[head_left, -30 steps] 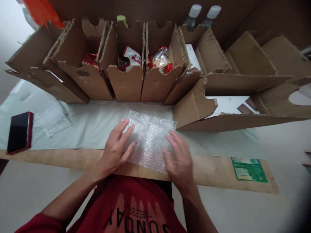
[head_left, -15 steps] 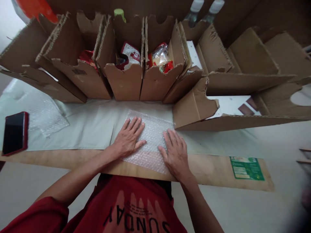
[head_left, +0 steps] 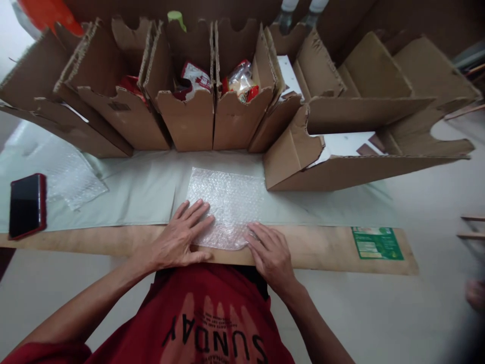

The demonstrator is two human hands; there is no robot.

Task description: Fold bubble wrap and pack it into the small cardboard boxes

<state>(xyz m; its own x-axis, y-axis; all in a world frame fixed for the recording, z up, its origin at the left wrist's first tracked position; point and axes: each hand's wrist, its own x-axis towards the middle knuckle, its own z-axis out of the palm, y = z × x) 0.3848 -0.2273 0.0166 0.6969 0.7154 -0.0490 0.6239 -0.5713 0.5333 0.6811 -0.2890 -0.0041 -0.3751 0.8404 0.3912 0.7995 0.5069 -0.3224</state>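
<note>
A clear sheet of bubble wrap (head_left: 229,203) lies flat on the table cloth near the table's front edge. My left hand (head_left: 182,236) rests on its near left corner, fingers spread and stretched out. At the near right corner, my right hand (head_left: 271,251) has its fingers curled in and pinches the sheet's edge, which bends up slightly there. The fingertips of my right hand are partly hidden.
Open cardboard boxes (head_left: 185,124) stand in a row behind the sheet, several with packets inside. Another cardboard box (head_left: 341,172) lies to the right. A phone (head_left: 27,205) and more bubble wrap (head_left: 76,169) are at left. A green label (head_left: 377,243) sits at the right edge.
Both hands have drawn back toward my body. The bubble wrap now lies straighter, its near edge further from me. My right hand has gone from flat to pinching the corner.
</note>
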